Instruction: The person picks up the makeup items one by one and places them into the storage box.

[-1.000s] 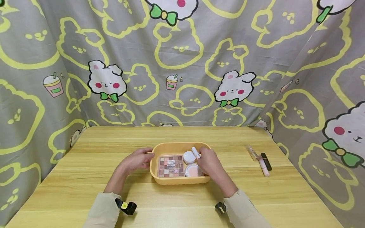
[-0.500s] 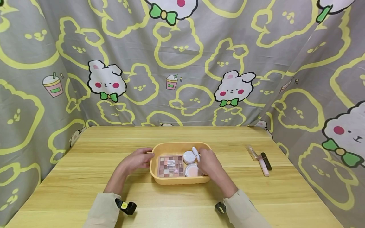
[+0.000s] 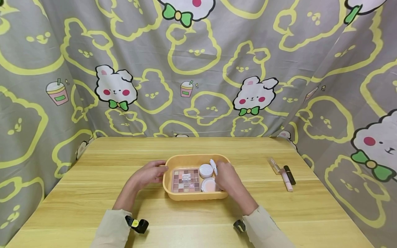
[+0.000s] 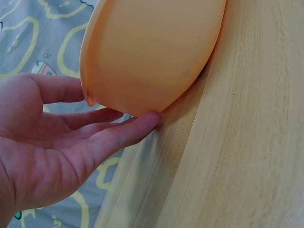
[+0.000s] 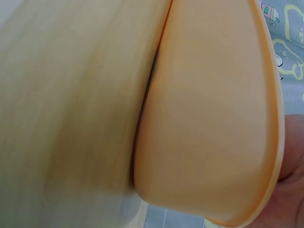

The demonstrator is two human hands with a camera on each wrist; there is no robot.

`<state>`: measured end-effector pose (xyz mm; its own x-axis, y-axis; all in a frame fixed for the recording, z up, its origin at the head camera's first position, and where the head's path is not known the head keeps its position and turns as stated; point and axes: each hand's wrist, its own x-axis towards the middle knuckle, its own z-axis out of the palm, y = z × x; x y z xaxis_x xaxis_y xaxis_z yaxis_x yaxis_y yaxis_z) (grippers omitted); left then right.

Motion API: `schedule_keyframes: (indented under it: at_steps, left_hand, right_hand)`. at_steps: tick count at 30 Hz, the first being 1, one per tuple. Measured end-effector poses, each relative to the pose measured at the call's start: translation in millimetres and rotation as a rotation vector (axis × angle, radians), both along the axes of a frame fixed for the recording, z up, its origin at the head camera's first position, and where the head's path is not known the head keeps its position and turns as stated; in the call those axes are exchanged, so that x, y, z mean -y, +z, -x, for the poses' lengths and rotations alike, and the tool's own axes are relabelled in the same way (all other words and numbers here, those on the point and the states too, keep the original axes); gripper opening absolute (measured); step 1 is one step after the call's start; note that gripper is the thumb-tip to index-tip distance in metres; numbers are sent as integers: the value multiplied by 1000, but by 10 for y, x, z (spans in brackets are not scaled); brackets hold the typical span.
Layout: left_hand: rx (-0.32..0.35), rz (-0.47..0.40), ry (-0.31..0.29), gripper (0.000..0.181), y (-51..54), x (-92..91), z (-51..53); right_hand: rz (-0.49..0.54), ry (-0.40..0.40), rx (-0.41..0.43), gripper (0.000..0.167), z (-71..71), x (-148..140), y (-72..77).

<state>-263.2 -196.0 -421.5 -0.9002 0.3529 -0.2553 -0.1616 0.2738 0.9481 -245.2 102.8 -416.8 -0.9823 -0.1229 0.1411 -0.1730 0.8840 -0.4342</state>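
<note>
A yellow-orange plastic basket [image 3: 196,196] stands on the wooden table. In it lie an eyeshadow palette [image 3: 185,181] on the left and two round compacts, one white [image 3: 206,171] and one with a pinkish lid [image 3: 210,185]. My right hand [image 3: 227,176] reaches over the right rim and holds a slim white cosmetic tube [image 3: 212,164]; its fingertips are hidden in the head view. The right wrist view shows mostly the basket's outer wall [image 5: 209,104]. My left hand [image 3: 151,173] touches the basket's left end, thumb at the rim, fairly straight fingers [image 4: 126,132] along the lower side.
Right of the basket, on the table [image 3: 198,224], lie a clear tube with a gold part [image 3: 274,166], a pale pink tube [image 3: 286,181] and a black tube [image 3: 289,175], close together. A patterned grey curtain [image 3: 198,79] hangs behind the table and at both sides.
The white tube's visible end has shifted slightly right inside the basket with my right hand. My left hand and the basket have hardly moved.
</note>
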Motion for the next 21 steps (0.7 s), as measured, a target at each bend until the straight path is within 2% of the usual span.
schedule_keyframes:
  at_steps: [14,21]
  left_hand:
    - [-3,-4,-7,55,9,1,4]
    - [-6,0,-10,55,6,2,-4]
  right_hand:
    - [-80,38,-41,17,-15,-12,-16]
    - [-90,39,-13,17,-5,-9,-22]
